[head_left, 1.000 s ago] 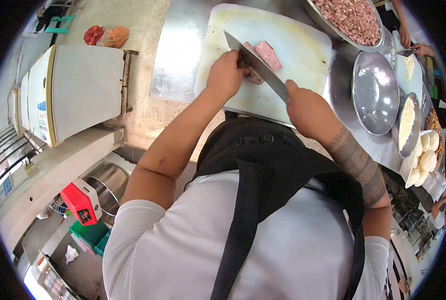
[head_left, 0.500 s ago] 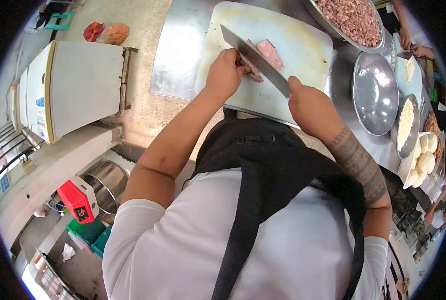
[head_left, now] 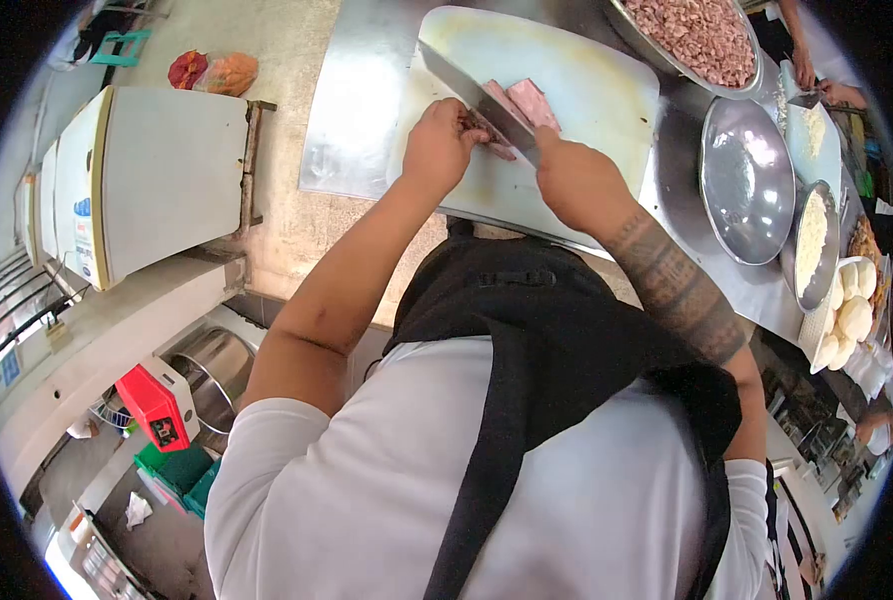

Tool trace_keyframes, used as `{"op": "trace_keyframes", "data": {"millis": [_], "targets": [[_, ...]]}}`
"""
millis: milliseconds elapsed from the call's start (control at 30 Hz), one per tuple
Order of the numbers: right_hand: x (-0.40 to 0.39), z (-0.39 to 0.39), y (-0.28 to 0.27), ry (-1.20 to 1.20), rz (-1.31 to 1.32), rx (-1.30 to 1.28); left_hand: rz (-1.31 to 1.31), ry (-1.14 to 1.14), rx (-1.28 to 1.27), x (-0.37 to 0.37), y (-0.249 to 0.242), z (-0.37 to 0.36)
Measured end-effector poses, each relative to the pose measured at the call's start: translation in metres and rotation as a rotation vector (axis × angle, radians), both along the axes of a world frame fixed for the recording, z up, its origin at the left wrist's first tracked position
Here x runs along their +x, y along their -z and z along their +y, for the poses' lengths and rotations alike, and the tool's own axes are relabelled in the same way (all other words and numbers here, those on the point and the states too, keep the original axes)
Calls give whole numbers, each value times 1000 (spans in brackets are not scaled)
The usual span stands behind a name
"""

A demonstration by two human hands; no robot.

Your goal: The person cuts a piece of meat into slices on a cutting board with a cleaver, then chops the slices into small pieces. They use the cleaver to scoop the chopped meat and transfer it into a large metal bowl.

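My right hand point(head_left: 584, 183) is wrapped round the handle of a wide-bladed knife point(head_left: 475, 97). The blade slants across the white cutting board point(head_left: 602, 125), its tip pointing to the far left. Curled fingers of my left hand point(head_left: 441, 146) press on a piece of meat point(head_left: 500, 150) at the near side of the blade; that hand covers part of it. Just beyond the blade lie pink slabs of meat point(head_left: 533, 104), one partly behind the steel.
A big bowl of diced meat point(head_left: 695, 38) stands at the far right of the steel table point(head_left: 355, 130). Nearer are a shiny steel bowl point(head_left: 748, 182), a bowl of pale shredded food point(head_left: 813, 240) and a basket of white rounds point(head_left: 817, 335). Another person's hands point(head_left: 843, 95) work beyond.
My right hand and the knife have shifted left along the board, the blade tip now farther left. My left hand stays on the meat, moved slightly left.
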State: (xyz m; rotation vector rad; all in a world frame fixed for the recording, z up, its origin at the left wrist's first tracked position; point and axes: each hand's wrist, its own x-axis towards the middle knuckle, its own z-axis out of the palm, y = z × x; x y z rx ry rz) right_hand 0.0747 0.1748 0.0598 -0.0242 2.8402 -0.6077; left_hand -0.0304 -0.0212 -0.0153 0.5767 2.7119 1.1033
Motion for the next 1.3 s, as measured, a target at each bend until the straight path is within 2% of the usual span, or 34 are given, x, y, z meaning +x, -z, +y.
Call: {"op": "trace_keyframes", "data": {"millis": [133,267,433,567,667,767,867,967,1100,1200,1300], "targets": [[26,11,-40,6,-129,43,40,42,-27,-5,7,-2],[36,14,-55,11,-260,52,46,78,-49,-7,4,-3],[20,8,-31,-15,-171,2,-44,58,-82,-6,-10,2],[-4,-21,29,31,-52,-42,-29,56,-7,-8,-5,0],[-32,-30,27,63,-25,-101,-31,75,29,-10,5,-3],[-28,-22,29,51,49,-142,31,93,-52,-16,8,-3],[3,-9,-10,178,87,-156,61,106,-82,-19,5,-9],[35,17,-25,343,43,-140,142,245,34,-31,13,-11],[67,41,-14,471,-13,-87,304,418,58,-48,14,6],[82,44,4,507,-26,-39,253,532,-42,-59,17,21],[92,39,16,536,-53,-6,157,523,-156,-61,10,29]]}}
